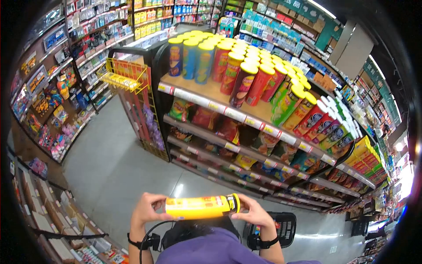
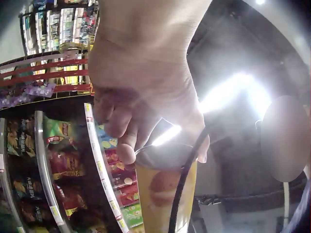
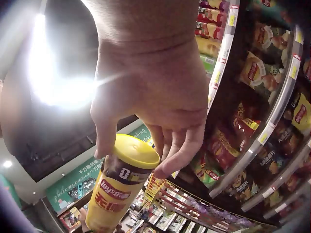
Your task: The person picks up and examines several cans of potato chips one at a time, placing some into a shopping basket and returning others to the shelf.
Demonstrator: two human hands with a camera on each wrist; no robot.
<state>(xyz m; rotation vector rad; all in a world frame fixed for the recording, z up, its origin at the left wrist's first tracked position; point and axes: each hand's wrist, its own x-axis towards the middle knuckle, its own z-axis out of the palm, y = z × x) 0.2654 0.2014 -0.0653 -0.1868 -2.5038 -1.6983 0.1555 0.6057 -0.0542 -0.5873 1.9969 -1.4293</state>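
So the yellow chip can (image 1: pixel 200 207) is lying sideways, held up in the air between both hands and not touching any shelf. The left hand (image 1: pixel 147 211) has the bottom end and the right hand (image 1: pixel 252 213) has the lid end.

In the left wrist view the left hand (image 2: pixel 146 97) has its fingers (image 2: pixel 127 150) curled down over the rim of the can's shiny metal bottom (image 2: pixel 163 155), with the thumb on the far side, so it's properly grasping it. The yellow body of the can (image 2: pixel 163 199) runs away below the fingertips, and a black cable (image 2: pixel 183 189) crosses in front of it.

The right wrist view is the same deal. The right hand (image 3: pixel 155 97) pinches the can (image 3: pixel 119 191) at the yellow lid (image 3: pixel 136 150), thumb on one side and fingers (image 3: pixel 177 155) on the other, fingertips touching the lid's edge. There's a dark band and a red logo just below the lid.

Well beyond the fingertips of both hands is a shelf unit (image 1: pixel 228 112). Its top board is packed with tall cans (image 1: pixel 246 70) in yellow, blue, red and green. The lower shelves hold chip bags (image 1: pixel 206 119), and these also show up just behind the fingers in both wrist views.

A black basket (image 1: pixel 283 226) sits on the grey floor (image 1: pixel 114 171), just past the right wrist. A yellow wire rack (image 1: pixel 123 75) hangs off the near end of the shelf unit, far out past the left hand's fingers.
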